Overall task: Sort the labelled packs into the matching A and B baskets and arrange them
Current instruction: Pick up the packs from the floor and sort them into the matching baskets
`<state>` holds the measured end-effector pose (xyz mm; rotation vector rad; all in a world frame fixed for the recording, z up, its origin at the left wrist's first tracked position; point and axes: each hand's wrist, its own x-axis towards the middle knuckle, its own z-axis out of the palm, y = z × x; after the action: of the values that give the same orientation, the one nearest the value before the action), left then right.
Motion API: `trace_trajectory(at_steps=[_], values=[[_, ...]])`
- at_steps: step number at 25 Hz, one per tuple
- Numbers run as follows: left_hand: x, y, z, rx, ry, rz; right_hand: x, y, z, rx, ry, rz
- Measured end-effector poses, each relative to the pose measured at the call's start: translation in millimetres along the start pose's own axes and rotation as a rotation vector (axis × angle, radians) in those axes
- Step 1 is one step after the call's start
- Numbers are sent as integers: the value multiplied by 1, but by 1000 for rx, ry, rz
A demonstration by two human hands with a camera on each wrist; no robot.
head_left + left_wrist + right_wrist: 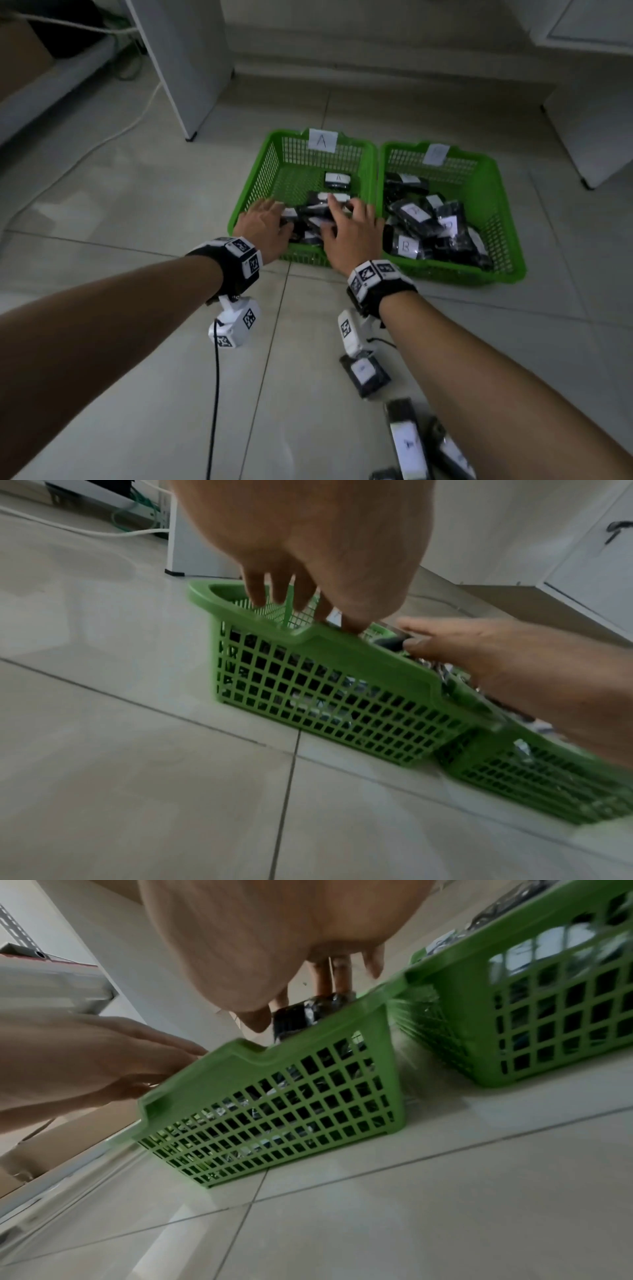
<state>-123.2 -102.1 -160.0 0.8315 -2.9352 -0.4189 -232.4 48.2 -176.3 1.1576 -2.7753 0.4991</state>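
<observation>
Hands: both reach over the near rim into basket A [260, 171].
Left hand [265, 228]: fingers spread and fairly straight, resting on the black packs [310, 219] at the near left of the pile; gripping nothing that shows.
Right hand [349, 233]: fingers extended over the same pile, thumb and fingers on a black pack [308, 1012]; whether it truly pinches it cannot be told.
Basket A: green, on the tiled floor [137, 205], one A pack [337, 180] apart toward the back.
Basket B [496, 205]: touching A's right side, heaped with packs.
Loose packs [366, 373]: on the floor by the right forearm.
</observation>
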Motion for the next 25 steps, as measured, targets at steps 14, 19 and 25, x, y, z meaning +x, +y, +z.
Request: trace_trajectory(at_steps=[14,19,25], values=[[-110,134,62,337,-650,852,-175,108,-58,203,-463,263],[-122,137,83,384,-658,852,-214,95,-81,-52,-670,217],[-114,133,63,196,-451,771,-226,80,-82,-61,-625,196]])
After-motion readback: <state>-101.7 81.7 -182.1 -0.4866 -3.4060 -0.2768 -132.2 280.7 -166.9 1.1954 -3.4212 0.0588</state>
